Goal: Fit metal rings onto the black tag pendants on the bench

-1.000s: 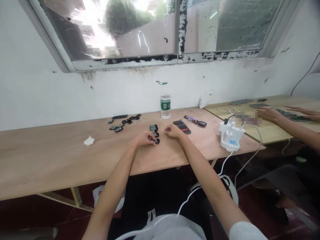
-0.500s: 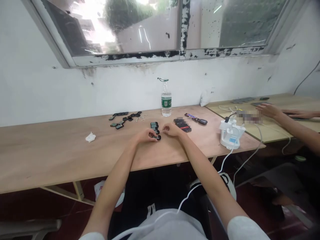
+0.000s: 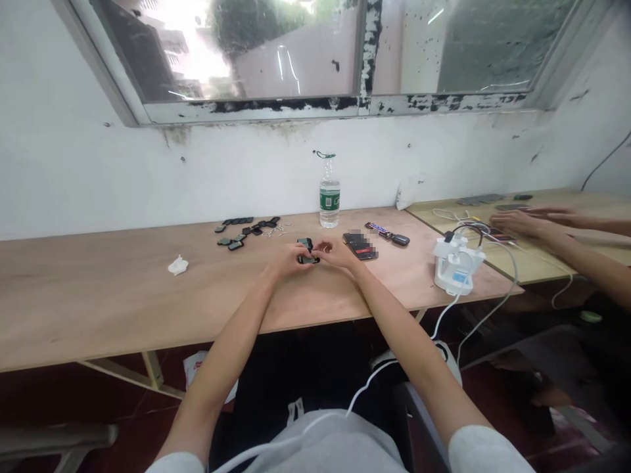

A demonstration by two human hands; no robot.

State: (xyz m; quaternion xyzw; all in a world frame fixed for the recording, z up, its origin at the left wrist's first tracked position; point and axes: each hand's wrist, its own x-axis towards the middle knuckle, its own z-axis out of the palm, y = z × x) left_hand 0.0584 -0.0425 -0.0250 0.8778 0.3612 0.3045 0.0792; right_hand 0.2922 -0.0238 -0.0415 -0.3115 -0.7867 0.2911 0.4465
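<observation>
Where the plywood table (image 3: 98, 309) runs beneath the window, a crumpled tissue (image 3: 177, 265) lies toward the left. Farther right sits a loose cluster of small black tags (image 3: 241, 234), with tiny pale bits (image 3: 273, 231) just beside it. Next come the left hand (image 3: 284, 260) and right hand (image 3: 335, 253), close together with fingers curled, both grasping one dark tag (image 3: 308, 259) between them; whether it touches the wood is hard to tell. A water bottle (image 3: 329, 197) stands upright behind them, nearer the wall. To the right lie a partly blurred phone (image 3: 359, 247), a candy bar (image 3: 378, 230) and a key fob (image 3: 401, 240), nearly touching in a row. Beyond them, a white charger (image 3: 456, 266) sits near the table's corner, trailing cables. On the adjoining table (image 3: 557, 263), a co-worker's hands (image 3: 522, 223) lie relaxed and open, palms down.
</observation>
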